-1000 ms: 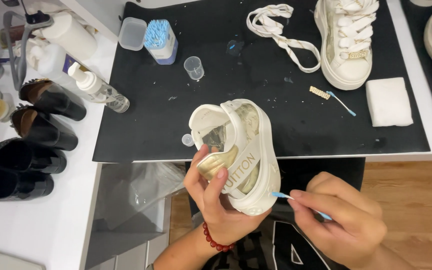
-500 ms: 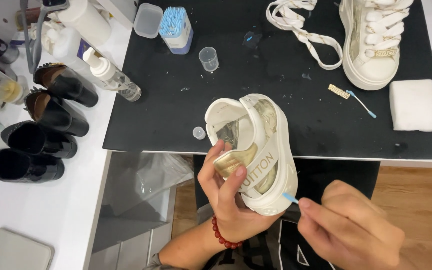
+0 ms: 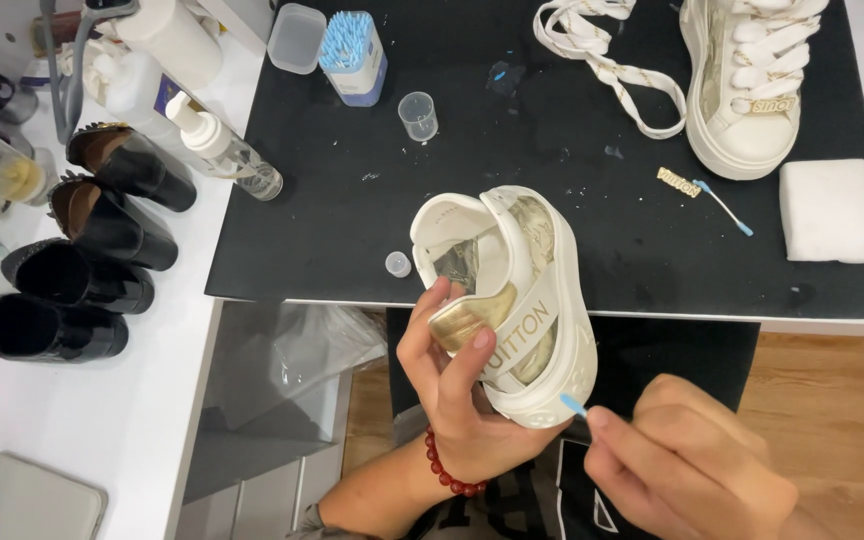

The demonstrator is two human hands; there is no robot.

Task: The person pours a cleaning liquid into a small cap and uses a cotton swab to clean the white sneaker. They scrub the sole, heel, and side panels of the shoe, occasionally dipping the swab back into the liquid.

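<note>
Black work mat (image 3: pixel 352 230) on white table (image 3: pixel 132 420), wooden floor at right. Left hand (image 3: pixel 462 395), fingers clamped on white and gold sneaker (image 3: pixel 522 300), held at mat's near edge, toe toward person. Right hand (image 3: pixel 687 465), fingers pinched together on blue-tipped cotton swab (image 3: pixel 572 404), tip touching sole edge. Second sneaker (image 3: pixel 752 80), loose lace (image 3: pixel 602 60), white sponge (image 3: pixel 827 210), swab box (image 3: pixel 352 55), black shoes (image 3: pixel 102 230) around.

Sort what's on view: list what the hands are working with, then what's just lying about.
In hand: white sneaker in left hand; blue-tipped swab in right hand.

Lying about: second sneaker, loose laces, white sponge, swab box, black shoes, pump bottle.
</note>
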